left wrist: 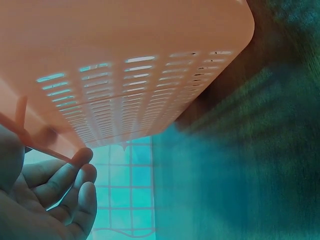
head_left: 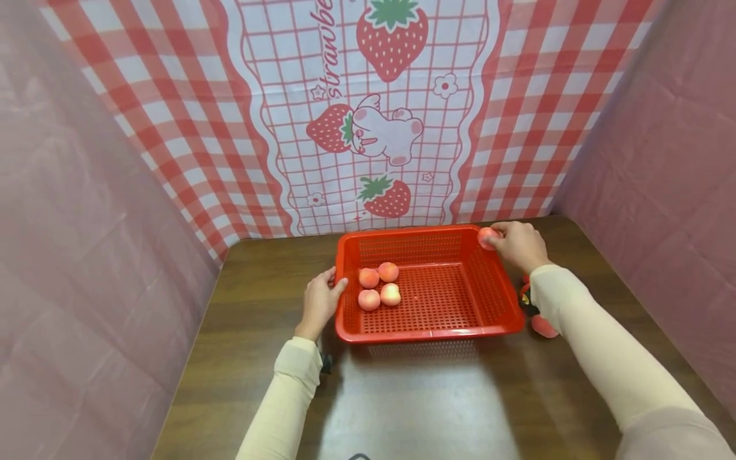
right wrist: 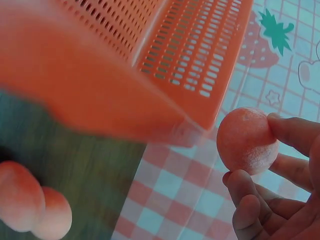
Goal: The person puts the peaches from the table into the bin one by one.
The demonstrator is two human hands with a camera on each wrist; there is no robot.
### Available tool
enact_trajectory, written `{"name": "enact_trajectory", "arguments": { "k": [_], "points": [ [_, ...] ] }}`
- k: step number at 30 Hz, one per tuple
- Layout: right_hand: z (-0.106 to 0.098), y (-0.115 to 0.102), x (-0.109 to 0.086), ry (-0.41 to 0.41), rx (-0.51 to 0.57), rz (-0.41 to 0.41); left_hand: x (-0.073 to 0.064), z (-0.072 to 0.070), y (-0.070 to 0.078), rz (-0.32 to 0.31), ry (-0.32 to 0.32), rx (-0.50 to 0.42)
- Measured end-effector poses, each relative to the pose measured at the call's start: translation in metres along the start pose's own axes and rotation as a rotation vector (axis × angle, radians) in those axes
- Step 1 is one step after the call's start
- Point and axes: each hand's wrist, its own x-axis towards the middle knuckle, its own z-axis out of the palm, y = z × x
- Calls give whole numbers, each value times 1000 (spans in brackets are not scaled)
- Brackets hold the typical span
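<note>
A red plastic basket (head_left: 443, 334) with slotted walls stands on the table. Its left rim is gripped by my left hand (head_left: 319, 300), thumb on top and fingers curled beneath, as the left wrist view shows at the rim (left wrist: 42, 147). My right hand (head_left: 522, 246) pinches a peach (right wrist: 247, 141) between thumb and fingers, at the basket's back right corner in the head view. Inside the basket, several peaches (head_left: 369, 299) sit grouped at the left end.
Right of the basket, partly hidden by my right forearm, more peaches (right wrist: 20, 196) lie on the wooden table (head_left: 253, 319). A checked strawberry cloth (head_left: 230, 128) hangs behind, and pink curtains (head_left: 644, 160) close off both sides.
</note>
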Motion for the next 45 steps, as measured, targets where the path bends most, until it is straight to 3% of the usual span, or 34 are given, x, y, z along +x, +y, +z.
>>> {"name": "enact_trajectory", "arguments": {
  "k": [10, 21, 27, 35, 45],
  "points": [
    [14, -12, 7, -55, -3, -5, 0, 1, 3, -15, -3, -12],
    [31, -21, 18, -120, -75, -70, 0, 3, 7, -43, 15, 15],
    [43, -25, 18, -166, -71, -65, 0, 5, 6, -27, 15, 13],
    [67, -25, 24, -142, -128, -161, -2, 4, 4, -25, 37, 25],
    [87, -28, 22, -170, -97, -107, 1, 8, -7, 27, 71, 12]
  ]
}}
